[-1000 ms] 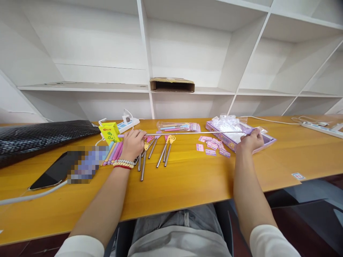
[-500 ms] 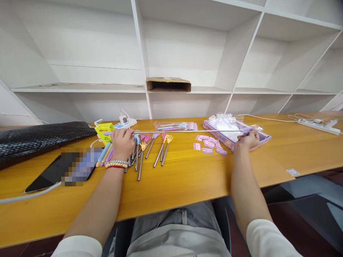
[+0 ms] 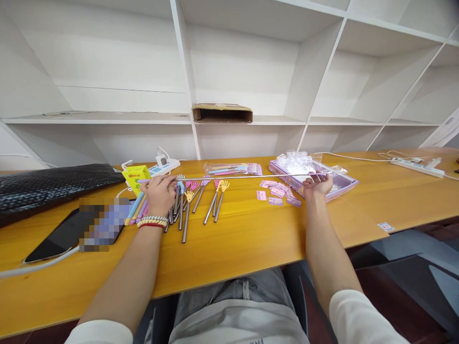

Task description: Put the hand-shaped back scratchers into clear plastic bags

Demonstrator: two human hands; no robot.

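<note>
A telescopic back scratcher [image 3: 229,178] is drawn out long and level above the desk. My left hand [image 3: 160,193] is closed round its purple handle end. My right hand [image 3: 319,185], palm turned up, has its fingers curled at the far end of the rod; the purple claw there is mostly hidden. Below and beside my left hand lie several back scratcher rods with claw heads [image 3: 188,195] in yellow, pink, blue and purple. Pastel handles [image 3: 135,209] lie in a bunch left of that hand. Under my right hand stands a purple-edged tray [image 3: 342,189] holding clear plastic bags [image 3: 296,165].
Small pink cards [image 3: 277,192] lie left of the tray. A bagged set of scratchers [image 3: 233,168] lies behind the rod. A yellow box [image 3: 136,178], a power strip [image 3: 165,166], a tablet [image 3: 53,234] and a black wrapped bundle [image 3: 60,184] are on the left. White shelves [image 3: 247,62] rise behind.
My right hand has turned palm up and come slightly left along the rod. My left hand keeps its hold on the handle. The view has shifted slightly.
</note>
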